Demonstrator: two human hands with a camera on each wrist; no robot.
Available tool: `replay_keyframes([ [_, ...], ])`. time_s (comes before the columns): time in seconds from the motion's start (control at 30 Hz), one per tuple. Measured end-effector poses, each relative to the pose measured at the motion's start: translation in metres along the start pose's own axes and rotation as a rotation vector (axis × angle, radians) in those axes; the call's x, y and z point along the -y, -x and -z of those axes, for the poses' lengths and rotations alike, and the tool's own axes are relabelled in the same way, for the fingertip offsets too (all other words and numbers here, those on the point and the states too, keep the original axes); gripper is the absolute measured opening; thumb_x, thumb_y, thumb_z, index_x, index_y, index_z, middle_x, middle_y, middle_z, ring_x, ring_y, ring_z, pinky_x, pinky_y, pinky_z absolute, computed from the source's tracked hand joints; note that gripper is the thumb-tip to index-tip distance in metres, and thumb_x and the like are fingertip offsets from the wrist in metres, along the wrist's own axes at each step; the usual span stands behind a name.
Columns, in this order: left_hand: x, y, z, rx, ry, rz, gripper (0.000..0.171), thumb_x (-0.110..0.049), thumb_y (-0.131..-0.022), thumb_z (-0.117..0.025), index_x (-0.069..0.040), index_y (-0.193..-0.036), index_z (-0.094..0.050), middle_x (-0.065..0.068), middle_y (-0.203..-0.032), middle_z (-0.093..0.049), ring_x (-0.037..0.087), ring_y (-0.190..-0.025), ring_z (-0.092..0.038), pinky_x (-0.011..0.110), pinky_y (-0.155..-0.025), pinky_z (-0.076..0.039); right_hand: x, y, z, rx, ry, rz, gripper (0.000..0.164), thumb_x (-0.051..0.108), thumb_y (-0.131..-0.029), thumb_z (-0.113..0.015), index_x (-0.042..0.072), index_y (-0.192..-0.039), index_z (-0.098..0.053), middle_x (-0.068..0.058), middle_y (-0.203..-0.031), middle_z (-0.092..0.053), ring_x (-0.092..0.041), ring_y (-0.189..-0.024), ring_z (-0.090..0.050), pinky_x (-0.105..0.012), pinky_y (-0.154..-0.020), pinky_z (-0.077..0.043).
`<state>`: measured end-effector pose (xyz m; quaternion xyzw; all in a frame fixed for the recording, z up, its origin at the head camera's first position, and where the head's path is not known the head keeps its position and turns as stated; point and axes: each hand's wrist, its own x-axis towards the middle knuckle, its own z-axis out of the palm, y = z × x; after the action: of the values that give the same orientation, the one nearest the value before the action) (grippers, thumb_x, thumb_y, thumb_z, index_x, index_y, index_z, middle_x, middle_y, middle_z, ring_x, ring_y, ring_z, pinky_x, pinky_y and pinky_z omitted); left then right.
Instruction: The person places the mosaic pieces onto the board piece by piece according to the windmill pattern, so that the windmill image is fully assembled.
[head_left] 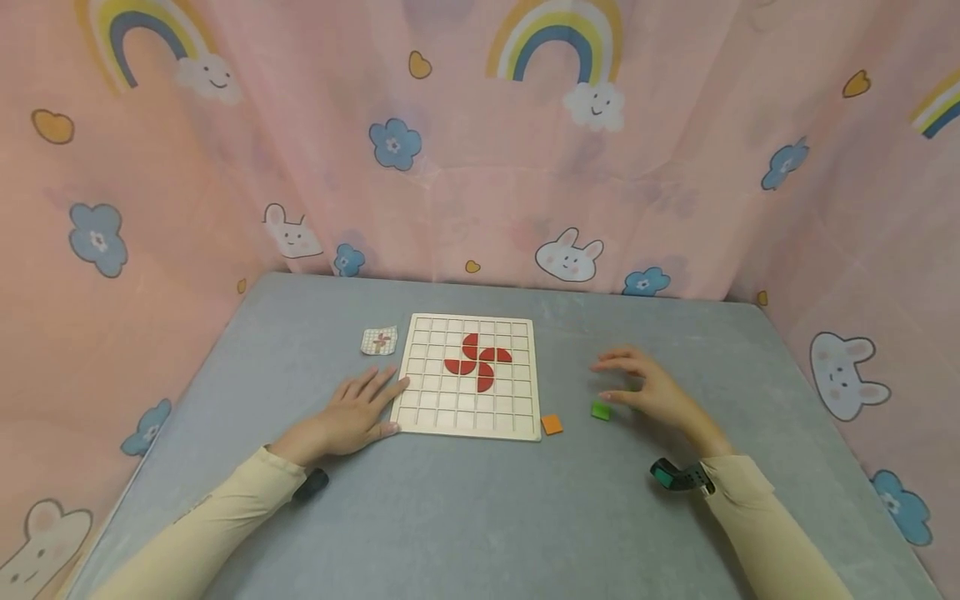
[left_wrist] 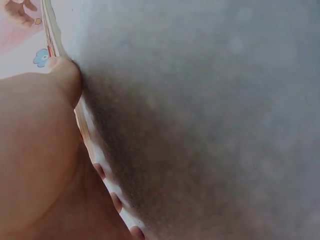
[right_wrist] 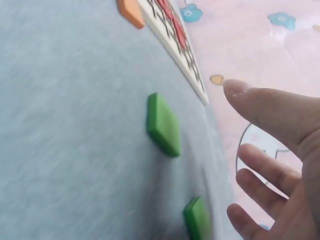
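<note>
A pale square grid board (head_left: 427,418) lies on the table, bearing several red quarter-round pieces (head_left: 485,380) set as a pinwheel. My left hand (head_left: 347,418) rests beside its left edge, fingers spread, with fingertips and thumb touching the board's rim. Over to the right, my right hand (head_left: 658,398) hovers above the table, thumb and fingers apart and holding nothing. Just below its thumb lies a green tile (head_left: 601,411). The right wrist view shows that green tile (right_wrist: 165,127) and a second green tile (right_wrist: 198,219), which the hand mostly hides in the head view.
An orange tile (head_left: 552,425) sits by the board's lower right corner. Left of the board's upper part is a small paper card (head_left: 378,341) printed with a pinwheel on a grid. A pink patterned curtain (head_left: 465,208) surrounds the grey table (head_left: 465,517) at the back and sides.
</note>
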<state>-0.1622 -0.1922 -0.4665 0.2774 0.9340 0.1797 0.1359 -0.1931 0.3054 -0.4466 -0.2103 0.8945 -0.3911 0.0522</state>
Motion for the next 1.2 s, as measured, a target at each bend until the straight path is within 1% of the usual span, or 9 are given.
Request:
replay_keyframes([
  [0.1,-0.002,0.001,0.003,0.011,0.008,-0.008,0.071,-0.037,-0.111,-0.056,-0.004,-0.167,-0.026,0.029,-0.173,-0.014,0.057,-0.157,-0.011,0.076,-0.12,-0.012,-0.004,0.007,0.0,0.013,0.008,0.002,0.04,0.01,-0.092,-0.084,0.002,-0.129,-0.073,-0.025,-0.147,-0.055,-0.048,-0.14,-0.045,-0.068,-0.112,-0.035],
  [0.27,0.005,0.0,-0.003,-0.013,-0.002,-0.03,0.073,-0.042,-0.111,-0.053,-0.008,-0.168,-0.023,0.028,-0.174,-0.013,0.056,-0.158,-0.009,0.075,-0.12,-0.011,-0.011,0.016,-0.001,0.048,0.005,0.007,0.039,0.011,-0.091,-0.085,0.004,-0.127,-0.075,-0.026,-0.148,-0.054,-0.05,-0.141,-0.043,-0.07,-0.111,-0.033],
  [0.33,0.006,0.0,-0.004,-0.014,-0.004,-0.029,0.074,-0.041,-0.11,-0.055,-0.008,-0.168,-0.023,0.027,-0.174,-0.013,0.055,-0.158,-0.009,0.075,-0.121,-0.011,-0.014,0.019,-0.002,0.058,0.004,0.015,0.038,0.011,-0.09,-0.085,0.005,-0.126,-0.075,-0.025,-0.148,-0.054,-0.049,-0.14,-0.043,-0.066,-0.112,-0.034],
  [0.43,0.005,0.0,-0.003,-0.004,0.002,-0.026,0.073,-0.041,-0.11,-0.055,-0.007,-0.168,-0.023,0.028,-0.174,-0.013,0.056,-0.158,-0.009,0.075,-0.12,-0.011,-0.02,0.022,-0.003,0.062,0.0,0.027,0.036,0.011,-0.09,-0.085,0.007,-0.124,-0.076,-0.023,-0.149,-0.053,-0.048,-0.141,-0.042,-0.053,-0.112,-0.035],
  [0.5,0.004,0.0,-0.002,0.005,0.007,-0.022,0.074,-0.041,-0.111,-0.054,-0.007,-0.168,-0.023,0.028,-0.174,-0.012,0.056,-0.158,-0.009,0.075,-0.121,-0.01,-0.023,0.022,-0.004,0.065,-0.001,0.035,0.034,0.011,-0.089,-0.086,0.008,-0.122,-0.076,-0.023,-0.149,-0.052,-0.048,-0.141,-0.04,-0.051,-0.111,-0.035],
  [0.57,0.003,0.001,-0.001,0.007,0.009,-0.023,0.074,-0.043,-0.111,-0.053,-0.007,-0.168,-0.023,0.028,-0.174,-0.012,0.057,-0.158,-0.009,0.075,-0.121,-0.01,-0.026,0.022,-0.005,0.067,-0.012,0.04,0.033,0.01,-0.089,-0.086,0.008,-0.12,-0.076,-0.024,-0.15,-0.05,-0.049,-0.142,-0.038,-0.055,-0.111,-0.033],
  [0.73,0.004,0.001,-0.002,0.001,0.023,-0.033,0.074,-0.047,-0.111,-0.05,-0.008,-0.168,-0.024,0.029,-0.173,-0.012,0.058,-0.157,-0.01,0.076,-0.119,-0.01,-0.03,0.021,-0.007,0.077,-0.034,0.022,0.03,0.008,-0.088,-0.086,0.008,-0.115,-0.075,-0.028,-0.151,-0.046,-0.053,-0.143,-0.032,-0.073,-0.11,-0.026],
  [1.0,0.007,-0.001,-0.006,-0.009,-0.008,-0.012,0.073,-0.038,-0.11,-0.056,-0.007,-0.168,-0.023,0.027,-0.174,-0.012,0.056,-0.158,-0.009,0.075,-0.121,-0.011,-0.029,0.019,-0.008,0.064,-0.036,0.001,0.026,0.009,-0.088,-0.087,0.01,-0.11,-0.074,-0.026,-0.15,-0.048,-0.053,-0.143,-0.033,-0.073,-0.111,-0.026],
  [1.2,0.006,-0.001,-0.005,-0.004,0.004,-0.013,0.073,-0.041,-0.11,-0.055,-0.008,-0.168,-0.023,0.027,-0.174,-0.012,0.056,-0.158,-0.009,0.075,-0.121,-0.01,-0.029,0.02,-0.009,0.06,-0.033,-0.011,0.023,0.009,-0.088,-0.087,0.011,-0.107,-0.074,-0.026,-0.15,-0.048,-0.052,-0.143,-0.033,-0.072,-0.112,-0.026],
])
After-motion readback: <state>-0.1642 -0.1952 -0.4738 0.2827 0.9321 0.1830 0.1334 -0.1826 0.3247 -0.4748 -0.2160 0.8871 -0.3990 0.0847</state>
